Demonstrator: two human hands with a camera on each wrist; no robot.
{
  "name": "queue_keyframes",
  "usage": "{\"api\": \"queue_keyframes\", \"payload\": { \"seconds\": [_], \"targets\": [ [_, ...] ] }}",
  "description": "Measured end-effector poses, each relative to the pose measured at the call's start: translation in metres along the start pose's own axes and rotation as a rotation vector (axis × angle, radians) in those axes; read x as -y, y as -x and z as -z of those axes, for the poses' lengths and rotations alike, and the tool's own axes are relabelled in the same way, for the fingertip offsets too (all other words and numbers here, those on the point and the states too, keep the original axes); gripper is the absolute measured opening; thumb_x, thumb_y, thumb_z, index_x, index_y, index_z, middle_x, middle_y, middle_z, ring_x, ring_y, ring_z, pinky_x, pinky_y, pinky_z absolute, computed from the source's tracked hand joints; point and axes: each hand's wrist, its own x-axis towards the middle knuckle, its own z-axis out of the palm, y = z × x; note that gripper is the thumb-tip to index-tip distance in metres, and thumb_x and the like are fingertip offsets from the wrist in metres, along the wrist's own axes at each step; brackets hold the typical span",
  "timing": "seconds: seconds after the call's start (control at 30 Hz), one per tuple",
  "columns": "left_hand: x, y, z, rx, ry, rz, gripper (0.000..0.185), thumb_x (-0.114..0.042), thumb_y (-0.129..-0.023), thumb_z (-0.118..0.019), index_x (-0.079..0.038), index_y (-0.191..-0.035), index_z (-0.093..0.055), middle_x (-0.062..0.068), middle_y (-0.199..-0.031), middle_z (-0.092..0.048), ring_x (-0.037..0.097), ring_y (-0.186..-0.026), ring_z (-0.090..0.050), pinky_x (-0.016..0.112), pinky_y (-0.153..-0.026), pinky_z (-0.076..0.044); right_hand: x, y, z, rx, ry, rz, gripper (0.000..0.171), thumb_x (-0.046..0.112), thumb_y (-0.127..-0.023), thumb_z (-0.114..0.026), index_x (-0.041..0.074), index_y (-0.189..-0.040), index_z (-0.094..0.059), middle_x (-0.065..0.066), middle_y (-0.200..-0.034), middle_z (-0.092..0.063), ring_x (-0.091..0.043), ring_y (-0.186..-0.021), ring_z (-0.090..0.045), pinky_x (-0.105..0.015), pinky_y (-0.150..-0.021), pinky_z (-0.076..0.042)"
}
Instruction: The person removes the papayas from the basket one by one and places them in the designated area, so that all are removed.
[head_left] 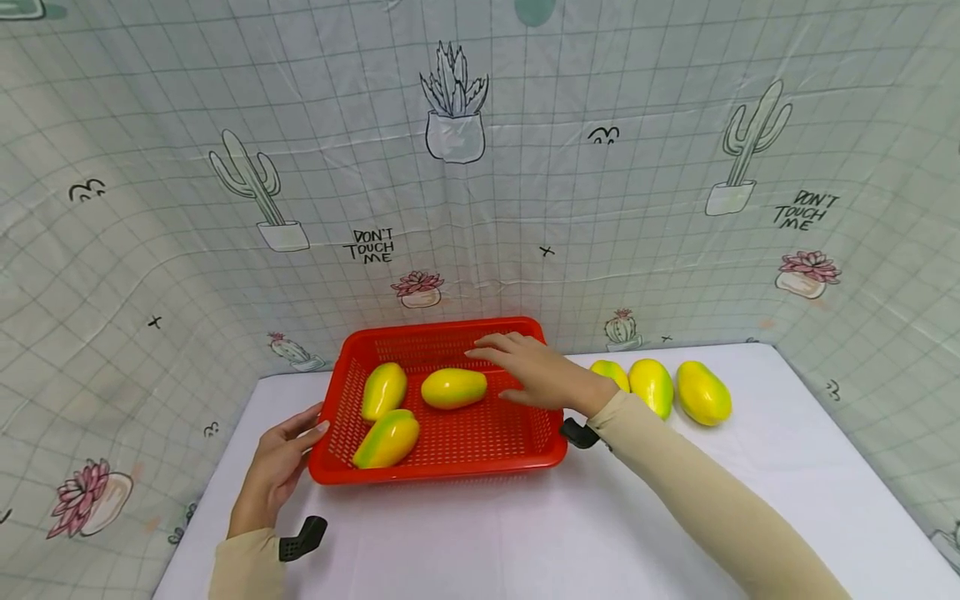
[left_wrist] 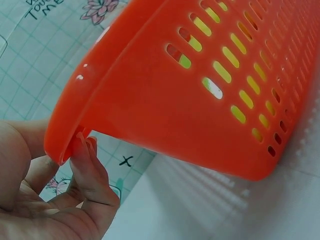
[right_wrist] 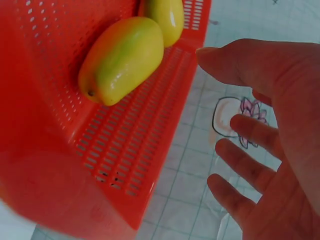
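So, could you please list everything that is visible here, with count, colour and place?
basket: one, red, slotted, on the table left of centre
mangoes in the basket: three, yellow-green, lying on its floor
mangoes on the table: three, yellow-green, in a row right of the basket, the leftmost partly hidden
table: one, white
backdrop: one, pale grid cloth with cactus prints, behind and at both sides
left hand: holds the basket's left rim
right hand: open, over the basket, holding nothing
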Motion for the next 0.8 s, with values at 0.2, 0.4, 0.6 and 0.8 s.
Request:
{"api": "queue_keyframes", "payload": {
  "seconds": [0.2, 0.4, 0.6, 0.8],
  "targets": [
    [0.001, -0.001, 0.001, -0.004, 0.002, -0.003, 0.061, -0.015, -0.109, -0.058, -0.003, -0.164, -0.035, 0.022, -0.167, -0.031, 0.019, -0.123, -0.051, 0.013, -0.086, -0.057, 0.003, -0.017, -0.001, 0.063, 0.015, 0.045, 0.069, 0.009, -0.092, -0.082, 0.009, -0.154, -0.052, -0.015, -0.157, -0.049, -0.035, -0.14, -0.049, -0.054, -0.118, -0.042],
    [0.001, -0.002, 0.001, -0.001, 0.006, -0.002, 0.06, -0.014, -0.109, -0.058, -0.003, -0.164, -0.035, 0.022, -0.166, -0.032, 0.016, -0.12, -0.052, 0.013, -0.085, -0.057, 0.005, -0.032, -0.004, 0.127, 0.067, 0.069, 0.072, 0.014, -0.094, -0.081, 0.014, -0.158, -0.048, -0.013, -0.16, -0.047, -0.036, -0.143, -0.047, -0.056, -0.119, -0.041],
    [0.001, -0.003, 0.001, 0.003, 0.011, -0.005, 0.06, -0.014, -0.109, -0.059, -0.003, -0.164, -0.036, 0.021, -0.166, -0.031, 0.017, -0.121, -0.051, 0.013, -0.085, -0.056, 0.003, -0.048, -0.009, 0.187, 0.065, 0.066, 0.078, 0.011, -0.093, -0.082, 0.016, -0.161, -0.044, -0.01, -0.162, -0.045, -0.035, -0.145, -0.045, -0.056, -0.121, -0.039],
    [0.0, -0.002, 0.0, -0.002, 0.003, 0.001, 0.06, -0.014, -0.109, -0.059, -0.003, -0.164, -0.036, 0.021, -0.165, -0.032, 0.015, -0.117, -0.053, 0.013, -0.085, -0.057, 0.005, -0.062, -0.016, 0.29, 0.08, 0.032, 0.079, 0.015, -0.096, -0.08, 0.022, -0.164, -0.04, -0.008, -0.164, -0.041, -0.035, -0.147, -0.043, -0.057, -0.123, -0.036]
  ]
}}
